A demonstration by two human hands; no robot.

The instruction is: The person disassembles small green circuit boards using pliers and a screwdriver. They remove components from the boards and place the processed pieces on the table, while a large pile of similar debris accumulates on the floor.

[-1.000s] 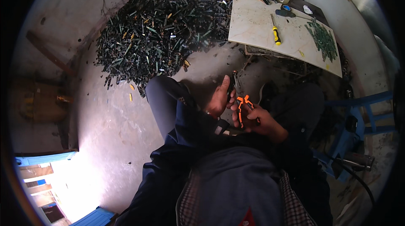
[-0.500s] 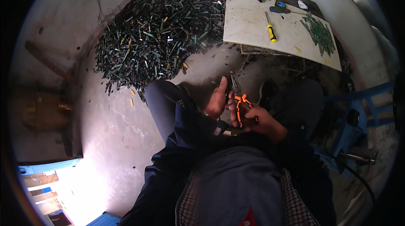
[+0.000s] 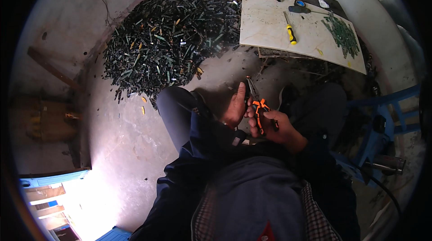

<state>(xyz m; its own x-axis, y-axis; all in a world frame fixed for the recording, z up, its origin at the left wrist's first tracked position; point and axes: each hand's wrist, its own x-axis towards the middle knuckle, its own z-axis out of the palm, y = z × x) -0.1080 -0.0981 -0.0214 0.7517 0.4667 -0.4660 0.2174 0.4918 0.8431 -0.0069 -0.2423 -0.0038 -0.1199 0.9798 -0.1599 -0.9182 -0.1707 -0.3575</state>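
Observation:
Low in front of my body, between my bent knees, my right hand [image 3: 281,126] is closed around long-nose pliers [image 3: 259,105] with orange and black handles. The metal jaws point away from me, up beside my left thumb. My left hand [image 3: 235,108] is closed, thumb extended upward, on a small dark strip [image 3: 247,92] lying against the pliers' jaws. Most of that strip is hidden by the fingers. The fingertips of my left hand are close to the pliers' pivot.
A large heap of dark and green strips [image 3: 166,43] covers the floor ahead. On a pale board [image 3: 265,25] at right lie a yellow-black screwdriver [image 3: 291,34], blue tape [image 3: 299,3] and a pile of green strips [image 3: 342,36]. A blue chair [image 3: 382,106] stands at my right.
The view has shifted slightly. Both hands stay almost in place, with the pliers still in my right hand and the dark strip in my left.

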